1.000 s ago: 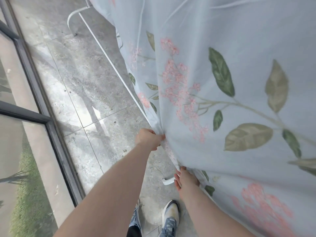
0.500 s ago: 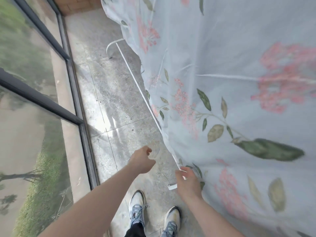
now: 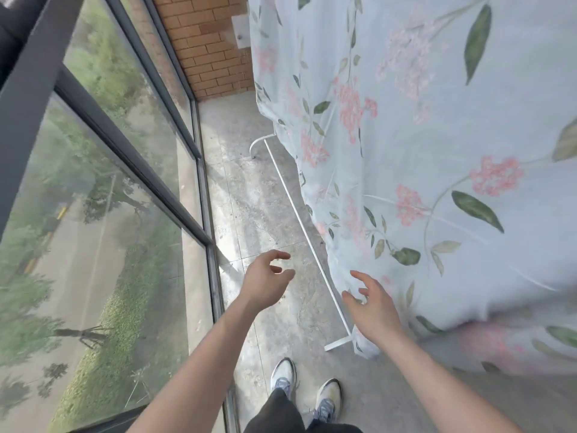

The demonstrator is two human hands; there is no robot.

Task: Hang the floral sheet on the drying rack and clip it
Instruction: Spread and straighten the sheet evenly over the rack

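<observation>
A pale blue floral sheet [image 3: 437,182], printed with pink blossom clusters and green leaves, hangs draped over a white drying rack and fills the right side of the head view, its lower edge falling close to the grey tiled floor [image 3: 249,214] of a narrow balcony. Along the left runs a dark-framed glass window wall [image 3: 131,151], with grass, trees and a paved path visible far below through the panes. A brick wall [image 3: 206,42] closes the far end of the balcony. Only the base of the drying rack [image 3: 296,214] shows clear of the cloth: a thin white rail running along the floor just beside the sheet's hem, with a curved foot at the far end and a flat foot at the near end. The person's left hand [image 3: 265,285] is held out over the floor, apart from the sheet, its fingers loosely curled and holding nothing. The right hand [image 3: 374,307] reaches beside the sheet's lower edge with fingers spread and relaxed, gripping nothing; whether the fingertips touch the cloth cannot be told. Below, two white and blue sneakers [image 3: 306,392] stand on the tiles.
</observation>
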